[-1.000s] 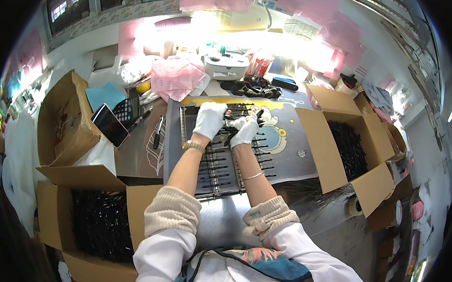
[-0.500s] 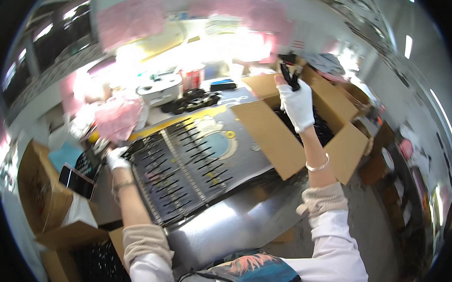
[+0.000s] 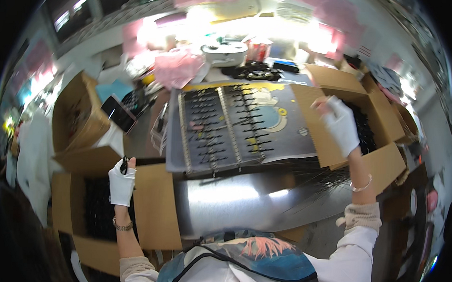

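My left hand (image 3: 121, 186), in a white fingerless glove, is closed on a small black looped piece (image 3: 124, 165). It hovers at the right side of the lower-left cardboard box (image 3: 157, 203), which has a heap of black pieces (image 3: 96, 206) in it. My right hand (image 3: 341, 127), gloved the same way, is over the left flap of the right cardboard box (image 3: 307, 127). Its fingers are loosely bent and somewhat blurred; nothing shows in them. Between the hands, thin black pieces (image 3: 255, 123) lie in rows across light strips (image 3: 227, 116) on a grey printed mat (image 3: 291, 139).
A phone (image 3: 119, 113) leans by another open carton (image 3: 80, 119) at the left. Behind the mat are a pink plastic bag (image 3: 177, 68), a white round-edged device (image 3: 223, 54) and a pile of black items (image 3: 251, 71). A shiny metal surface (image 3: 223, 211) runs along the front.
My left hand has left the mat's left edge and come down to the lower-left box with a black piece. The black pieces in my right hand are gone from sight. The view has swung left.
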A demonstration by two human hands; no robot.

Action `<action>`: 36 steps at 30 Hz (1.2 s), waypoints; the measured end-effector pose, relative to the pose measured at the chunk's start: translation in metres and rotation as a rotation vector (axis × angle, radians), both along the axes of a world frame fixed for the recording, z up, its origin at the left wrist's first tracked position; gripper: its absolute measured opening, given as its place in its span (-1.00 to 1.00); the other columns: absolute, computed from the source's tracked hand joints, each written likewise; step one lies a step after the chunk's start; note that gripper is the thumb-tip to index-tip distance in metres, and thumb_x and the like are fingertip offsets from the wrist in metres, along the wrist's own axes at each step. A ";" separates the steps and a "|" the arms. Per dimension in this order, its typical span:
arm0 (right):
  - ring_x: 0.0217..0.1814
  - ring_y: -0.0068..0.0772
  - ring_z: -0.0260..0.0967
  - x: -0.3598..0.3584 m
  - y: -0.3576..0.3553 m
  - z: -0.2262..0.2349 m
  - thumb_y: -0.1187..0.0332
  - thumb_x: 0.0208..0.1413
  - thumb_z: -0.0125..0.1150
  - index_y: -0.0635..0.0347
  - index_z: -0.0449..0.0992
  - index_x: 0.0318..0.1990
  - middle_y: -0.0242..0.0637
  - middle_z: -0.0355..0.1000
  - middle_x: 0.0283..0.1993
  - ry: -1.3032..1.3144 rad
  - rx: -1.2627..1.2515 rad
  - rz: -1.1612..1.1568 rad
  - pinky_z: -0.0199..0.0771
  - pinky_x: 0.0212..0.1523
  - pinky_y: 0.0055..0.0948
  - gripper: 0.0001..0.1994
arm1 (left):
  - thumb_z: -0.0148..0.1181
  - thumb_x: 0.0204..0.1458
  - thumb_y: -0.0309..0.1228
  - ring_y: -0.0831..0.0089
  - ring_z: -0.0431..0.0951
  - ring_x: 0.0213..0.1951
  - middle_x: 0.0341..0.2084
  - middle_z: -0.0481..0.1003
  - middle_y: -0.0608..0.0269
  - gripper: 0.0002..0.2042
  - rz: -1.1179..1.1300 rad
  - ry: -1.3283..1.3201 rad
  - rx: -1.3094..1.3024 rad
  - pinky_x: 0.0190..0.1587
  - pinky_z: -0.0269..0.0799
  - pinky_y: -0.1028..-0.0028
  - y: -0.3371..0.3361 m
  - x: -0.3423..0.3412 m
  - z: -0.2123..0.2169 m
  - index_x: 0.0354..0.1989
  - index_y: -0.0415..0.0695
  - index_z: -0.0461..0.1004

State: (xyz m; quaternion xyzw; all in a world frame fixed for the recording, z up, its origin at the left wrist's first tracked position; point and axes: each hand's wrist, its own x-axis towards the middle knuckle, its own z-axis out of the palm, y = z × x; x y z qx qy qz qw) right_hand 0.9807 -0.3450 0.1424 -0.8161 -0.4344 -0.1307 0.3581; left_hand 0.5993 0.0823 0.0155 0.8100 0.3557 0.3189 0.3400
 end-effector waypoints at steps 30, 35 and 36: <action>-0.41 -0.61 0.21 -0.213 0.097 0.049 -0.10 0.32 0.05 0.38 0.49 -0.38 -0.40 0.30 -0.54 0.248 -0.476 0.300 0.34 -0.33 -0.44 -0.42 | 0.35 0.03 -0.11 -0.07 0.40 0.18 0.08 0.46 -0.13 -0.40 -0.414 -0.224 -0.147 0.22 0.33 0.16 -0.309 0.004 -0.066 0.17 -0.24 0.41; -0.37 -0.62 0.29 -0.244 0.074 -0.023 -0.10 0.30 0.09 0.43 0.57 -0.21 -0.42 0.44 -0.46 0.495 -0.662 0.385 0.40 -0.29 -0.46 -0.42 | 0.12 0.25 -0.18 0.22 0.59 -0.26 -0.35 0.60 0.01 -0.66 -0.539 -0.222 -0.717 -0.12 0.44 0.32 -0.354 -0.012 -0.134 -0.17 -0.28 0.57; -0.38 -0.64 0.28 -0.246 0.070 -0.037 -0.09 0.31 0.09 0.41 0.58 -0.19 -0.45 0.44 -0.46 0.359 -0.719 0.398 0.40 -0.31 -0.48 -0.43 | 0.13 0.24 -0.16 0.19 0.59 -0.25 -0.33 0.60 0.02 -0.65 -0.472 -0.134 -0.776 -0.11 0.44 0.32 -0.364 -0.009 -0.147 -0.16 -0.27 0.56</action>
